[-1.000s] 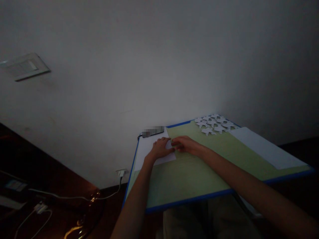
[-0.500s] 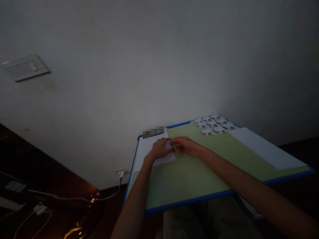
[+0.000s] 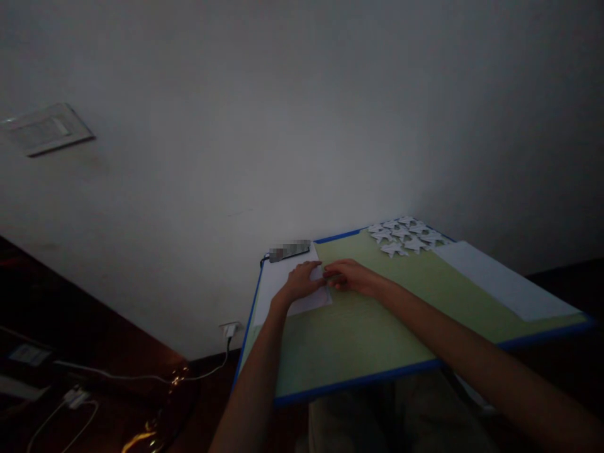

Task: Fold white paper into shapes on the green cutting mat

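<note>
At the left end of the table, my left hand (image 3: 302, 282) lies on a white sheet of paper (image 3: 271, 302), its fingers stretched out and the thumb apart from them, pointing right. My right hand (image 3: 353, 275) is just right of it, at the sheet's right edge. Its fingers are bent and drawn together towards my left thumb. Dim light and the fingers themselves hide what, if anything, is between them. A phone-like dark device (image 3: 290, 250), partly blurred out, rests on the far end of the sheet.
Several folded white paper shapes (image 3: 415, 242) sit in rows at the table's far right corner. Another white paper stack or sheet (image 3: 500, 280) lies along the right side. The light green tabletop (image 3: 353, 343) has blue edging, and a wall (image 3: 302, 126) stands behind it. A plugged-in charger (image 3: 229, 329) is at lower left.
Both hands stay at the sheet's right edge. My left hand has shifted very slightly left, and its fingers have moved a little; the right hand is almost unchanged.
</note>
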`<state>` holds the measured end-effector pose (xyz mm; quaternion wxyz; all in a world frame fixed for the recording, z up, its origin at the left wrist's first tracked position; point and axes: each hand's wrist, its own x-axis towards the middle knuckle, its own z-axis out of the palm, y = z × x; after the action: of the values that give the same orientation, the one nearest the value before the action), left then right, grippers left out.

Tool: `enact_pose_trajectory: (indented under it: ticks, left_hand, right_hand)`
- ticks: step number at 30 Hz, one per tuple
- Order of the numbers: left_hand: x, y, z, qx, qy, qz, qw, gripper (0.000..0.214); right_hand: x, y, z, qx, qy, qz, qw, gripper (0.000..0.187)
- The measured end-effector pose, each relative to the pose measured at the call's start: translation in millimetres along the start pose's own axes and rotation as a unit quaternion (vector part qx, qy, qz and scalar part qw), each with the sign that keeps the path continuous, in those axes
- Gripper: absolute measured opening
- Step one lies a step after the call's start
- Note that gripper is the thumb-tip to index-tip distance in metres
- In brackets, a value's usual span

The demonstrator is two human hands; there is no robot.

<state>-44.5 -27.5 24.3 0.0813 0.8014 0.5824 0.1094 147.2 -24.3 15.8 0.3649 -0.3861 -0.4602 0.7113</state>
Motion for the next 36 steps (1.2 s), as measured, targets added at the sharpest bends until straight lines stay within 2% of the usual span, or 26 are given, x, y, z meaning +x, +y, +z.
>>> enact_pose_trajectory:
  ticks: [8, 13, 19, 22, 28, 36]
  left_hand:
    - [-0.3, -1.1, -4.5, -0.060, -0.004, 0.019, 0.998, 0.056]
    - [-10.0, 2.1, -20.1, -0.175, -0.066, 0.023, 0.982, 0.078]
    - [-19.1, 6.0, -35.3, -0.180, -0.104, 0.047, 0.977, 0.103]
    - [-19.2, 3.2, -36.3, -0.188, -0.121, 0.048, 0.973, 0.107]
    - [-14.7, -7.8, -32.9, -0.225, -0.120, 0.062, 0.965, 0.103]
    - [-11.4, -12.0, -27.1, -0.214, -0.122, 0.061, 0.967, 0.104]
  right_hand:
    - [0.6, -0.6, -0.5, 0.038, -0.019, -0.007, 0.999, 0.010]
    - [2.7, 0.1, -1.8, 0.020, -0.010, -0.014, 1.000, 0.018]
    - [1.8, -1.0, -3.3, 0.010, -0.018, -0.028, 0.999, 0.018]
    - [2.9, -0.1, -3.6, 0.002, -0.016, -0.027, 0.999, 0.018]
    - [1.7, -1.1, -3.0, 0.002, -0.005, -0.024, 1.000, 0.020]
    - [3.1, 1.0, -4.8, 0.004, -0.015, -0.028, 0.999, 0.016]
